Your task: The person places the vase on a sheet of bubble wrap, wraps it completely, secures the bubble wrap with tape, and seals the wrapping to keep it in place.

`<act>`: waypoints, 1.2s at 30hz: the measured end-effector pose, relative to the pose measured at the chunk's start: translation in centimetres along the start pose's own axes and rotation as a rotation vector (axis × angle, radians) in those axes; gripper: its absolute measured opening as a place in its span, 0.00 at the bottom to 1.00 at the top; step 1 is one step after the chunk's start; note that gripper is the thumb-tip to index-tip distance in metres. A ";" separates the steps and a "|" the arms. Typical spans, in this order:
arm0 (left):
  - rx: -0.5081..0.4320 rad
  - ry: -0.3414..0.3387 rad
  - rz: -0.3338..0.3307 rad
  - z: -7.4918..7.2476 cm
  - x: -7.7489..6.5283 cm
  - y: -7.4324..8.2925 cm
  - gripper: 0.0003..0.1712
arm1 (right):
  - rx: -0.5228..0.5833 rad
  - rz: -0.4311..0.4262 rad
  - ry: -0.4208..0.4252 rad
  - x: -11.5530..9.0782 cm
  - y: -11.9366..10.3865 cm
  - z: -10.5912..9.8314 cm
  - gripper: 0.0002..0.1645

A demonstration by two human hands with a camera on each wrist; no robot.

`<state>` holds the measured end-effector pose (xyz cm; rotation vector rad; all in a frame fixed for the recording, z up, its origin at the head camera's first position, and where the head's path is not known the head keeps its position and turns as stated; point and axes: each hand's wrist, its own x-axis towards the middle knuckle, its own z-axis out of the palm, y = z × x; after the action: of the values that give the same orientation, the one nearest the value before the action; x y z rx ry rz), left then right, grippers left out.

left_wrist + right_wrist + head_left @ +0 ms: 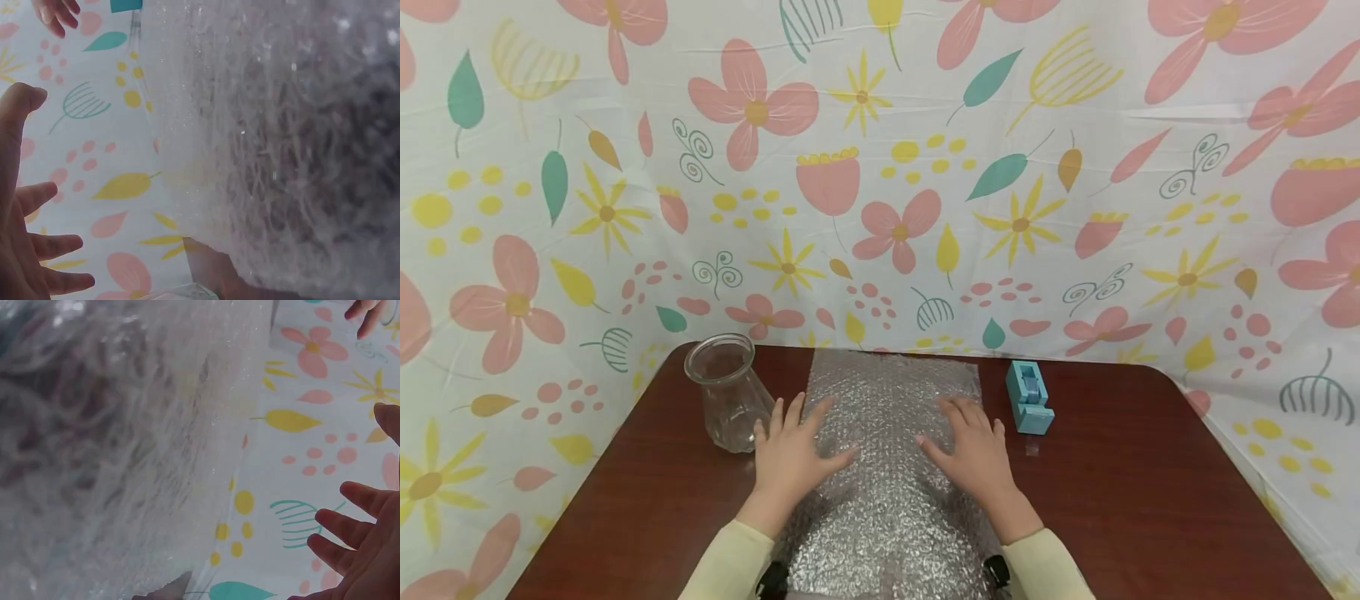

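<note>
A long sheet of clear bubble wrap runs down the middle of the table, from the back edge towards the person. Over its left side is the left hand, fingers spread and holding nothing. The right hand is spread likewise over the right side. Both wrist views show straight, parted fingers beside the wrap, which fills much of each picture. Close behind the left hand stands an upright clear glass vase with a flared rim; the hand overlaps its lower right part in the head view.
Right of the wrap sits a light-blue tape dispenser, with a small clear piece of tape in front of it. The dark red-brown table ends at a floral cloth hanging behind and at both sides.
</note>
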<state>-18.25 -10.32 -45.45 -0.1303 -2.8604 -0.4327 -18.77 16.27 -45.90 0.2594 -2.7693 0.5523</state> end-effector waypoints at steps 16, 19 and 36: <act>-0.114 -0.004 -0.054 -3.1 -2.3 -2.1 0.47 | 0.016 -0.145 -0.026 0.5 -0.2 0.5 0.41; -0.113 -0.007 -0.077 -3.6 -2.8 -2.7 0.47 | -0.009 -0.155 -0.050 0.5 -0.1 0.8 0.42; -0.113 0.006 -0.172 -4.5 -4.7 -6.0 0.48 | -0.045 -0.172 -0.120 0.9 -1.7 1.9 0.45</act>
<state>-13.42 -17.63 -44.21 0.0978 -2.8523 -0.6273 -19.72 13.80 -46.69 0.5311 -2.8338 0.4439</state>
